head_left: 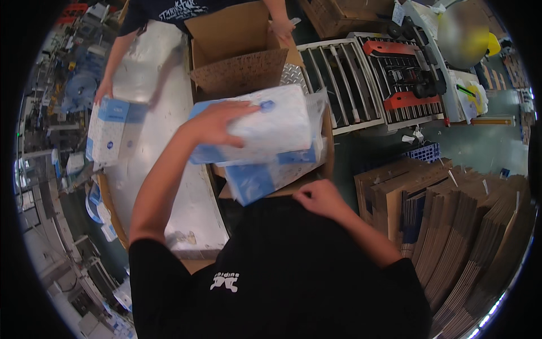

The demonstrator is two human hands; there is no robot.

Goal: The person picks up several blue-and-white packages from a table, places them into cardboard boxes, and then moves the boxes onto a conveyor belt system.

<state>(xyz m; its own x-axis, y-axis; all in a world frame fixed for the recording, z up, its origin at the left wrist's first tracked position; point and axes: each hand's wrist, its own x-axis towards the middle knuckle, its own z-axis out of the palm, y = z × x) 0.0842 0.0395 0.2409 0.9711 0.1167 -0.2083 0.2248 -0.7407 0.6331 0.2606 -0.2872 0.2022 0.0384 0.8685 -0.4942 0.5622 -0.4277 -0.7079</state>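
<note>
Left hand (217, 123): fingers spread over the upper white-and-blue pack (282, 130), palm down on its face, not wrapped round it. That pack sits over the open cardboard carton (330, 164), overlapping a tilted lower pack (251, 181) in clear film. Right hand (320, 199): fingers curled, at the carton's near edge; can't tell if it's pinching the flap. Markings: round blue emblem on the upper pack's white face, blue band at the left end, other print washed out. Third pack (107, 135) on the left, same colours, small round blue mark plus a line of print; co-worker's hand (104, 90) touches its top, beside the metal-topped desk (192, 206). Co-worker's other hand (282, 29) is at the brown carton flap (243, 70). White logo with lettering on the wearer's black shirt (271, 265); white lettering on the co-worker's dark shirt (155, 14).
</note>
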